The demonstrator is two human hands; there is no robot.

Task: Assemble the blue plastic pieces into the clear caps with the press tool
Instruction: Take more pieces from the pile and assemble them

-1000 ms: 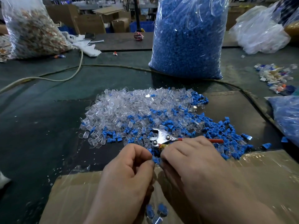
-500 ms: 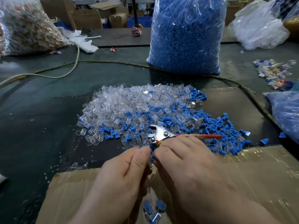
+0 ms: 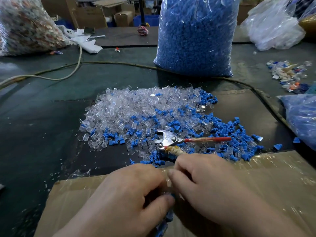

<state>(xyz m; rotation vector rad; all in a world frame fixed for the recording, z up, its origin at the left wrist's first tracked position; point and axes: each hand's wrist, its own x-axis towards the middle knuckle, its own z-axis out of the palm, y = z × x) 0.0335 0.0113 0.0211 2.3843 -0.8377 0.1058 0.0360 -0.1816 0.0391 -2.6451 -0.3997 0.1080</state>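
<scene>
The left grip point(image 3: 130, 194) is pinching a small blue piece point(image 3: 171, 195) between thumb and curled fingers, low over the taped cardboard box point(image 3: 273, 177). The right grip point(image 3: 205, 182) is curling in against it, fingertips meeting the left ones. Whatever it may be holding is hidden, so its state cannot be told.

The press tool point(image 3: 168, 139) is lying on the worktop point(image 3: 42, 125) just beyond the right knuckles. Its metal head is resting on the heap, with one red handle pointing right and a cord-wrapped handle running toward the right fingers; whether they are touching is unclear. The clear caps point(image 3: 130, 106) and loose blue pieces point(image 3: 222, 132) are lying heaped together mid-worktop.

These parts are looking like light, hard, smooth plastic, likely to be slipping or springing out of a loose pinch. A fingertip hold across the sides, leaving the mating end free, is looking safest. The tool is looking stiff and heavier, calling for a hold on both handles, not the head.
</scene>
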